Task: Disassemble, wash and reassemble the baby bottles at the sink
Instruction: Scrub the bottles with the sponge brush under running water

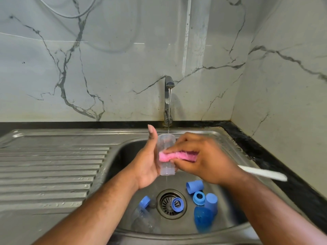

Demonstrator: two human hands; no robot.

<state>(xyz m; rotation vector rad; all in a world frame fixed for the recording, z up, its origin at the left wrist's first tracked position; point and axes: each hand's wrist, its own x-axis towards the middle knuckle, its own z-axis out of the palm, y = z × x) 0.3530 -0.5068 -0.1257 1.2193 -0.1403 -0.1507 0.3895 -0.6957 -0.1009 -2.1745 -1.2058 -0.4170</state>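
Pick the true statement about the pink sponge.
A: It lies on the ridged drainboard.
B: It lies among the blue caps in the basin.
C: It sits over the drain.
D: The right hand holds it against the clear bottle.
D: the right hand grips the pink sponge and holds it against the clear bottle, which the left hand holds up over the basin.

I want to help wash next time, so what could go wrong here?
The wet clear bottle might slip from the left hand while the right hand scrubs it with the pink brush. Water from the tap could splash off it. The blue ring on the drain may slow draining.
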